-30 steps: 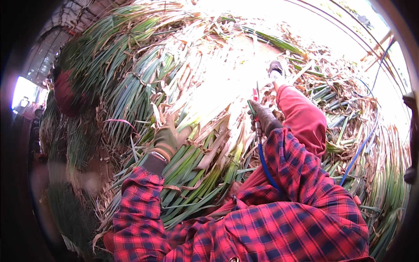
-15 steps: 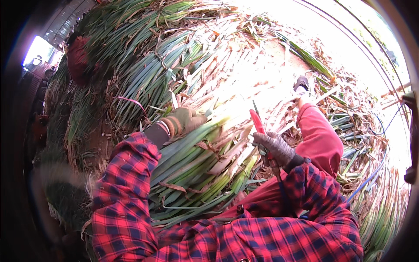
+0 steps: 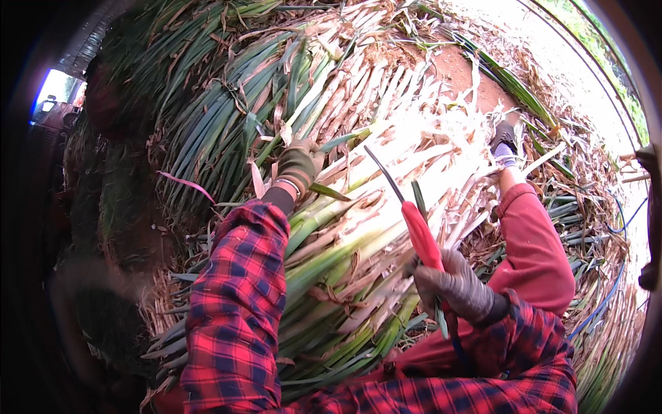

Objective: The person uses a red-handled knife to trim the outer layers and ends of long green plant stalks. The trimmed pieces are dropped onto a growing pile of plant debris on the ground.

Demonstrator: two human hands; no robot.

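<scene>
Long green onions [image 3: 324,276] with pale stalks and dark green leaves lie in a thick heap before me. My left hand [image 3: 300,165], in a striped knit glove, is closed around green onion leaves at the heap's left side; a leaf end sticks out beside the fingers. My right hand [image 3: 452,286], in a dark grey glove, grips a red-handled tool [image 3: 422,234] with a thin dark tip pointing away and to the left. A green leaf strip stands beside the tool, and another piece shows below the fist. The tool's exact kind is unclear.
More bundled onions [image 3: 214,131] cover the far left, with dry husks around them. My bent leg in red trousers [image 3: 527,241] and my shoe [image 3: 503,138] lie to the right. A blue cord [image 3: 600,307] runs along the right, and bare brown ground [image 3: 465,76] shows at the back.
My left hand has moved farther away and slightly right, now with leaves in its fist. The right hand with the red-handled tool sits lower and farther right; the whole view has shifted somewhat.
</scene>
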